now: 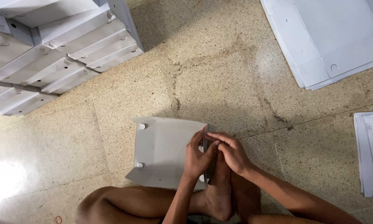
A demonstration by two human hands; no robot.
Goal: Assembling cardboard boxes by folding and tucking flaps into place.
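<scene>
The person sits on the floor [219,74] with bare legs folded, and one foot [217,195] pokes out right under the hands. The left hand [197,155] is curled, with its fingers pinched on the right edge of a flat grey cardboard sheet [165,151]. The right hand [232,151] is curled too, and its fingertips press the same edge, so both hands touch each other there. The sheet lies on the floor just in front of the legs, with its right flap standing up and two small round tabs on its left side. Farther off on the right lies a small pile of flat sheets [371,153]. At the far left stands a big stack of folded grey boxes [58,45]. At the far right rests another pile of big flat sheets [331,37].
</scene>
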